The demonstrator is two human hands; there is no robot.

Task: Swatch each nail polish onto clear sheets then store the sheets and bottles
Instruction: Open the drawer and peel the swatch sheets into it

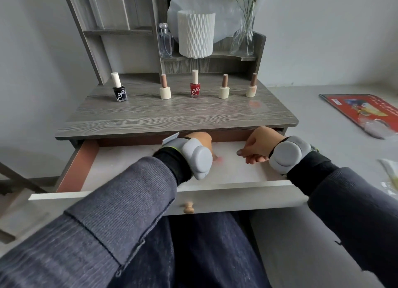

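Both my hands are inside the open drawer [133, 171] in the middle of the frame, its white front and wooden knob [188, 208] pulled out over my lap. My left hand [201, 142] reaches down onto the drawer's pale floor just left of centre; the grey device strapped to my wrist hides most of it, so I cannot tell whether the fingers are pinching anything, though a fingertip shows beside a faint pinkish smear on what may be a clear sheet, too faint to make out. My right hand [258, 145], just right of centre and a little apart from the left, has its fingers curled in and pressed together low over the drawer floor; I cannot tell whether they grip something. On the grey wood-grain tabletop [172, 115] above the drawer, five polish bottles stand upright in a row, well apart from one another: a black bottle [120, 92] at the left with a cream cap, a cream bottle [165, 91] with a brown cap, a red bottle [195, 89] at centre, then two more cream bottles [224, 91] [251, 89] toward the right. A clear sheet with a reddish swatch [255, 104] lies flat on the tabletop in front of the rightmost bottle. On the shelf behind, a white ribbed vase [196, 34] stands between a glass perfume bottle [165, 40] and a glass vase of green stems [242, 37]. A red booklet [361, 111] lies at the right edge of the frame.
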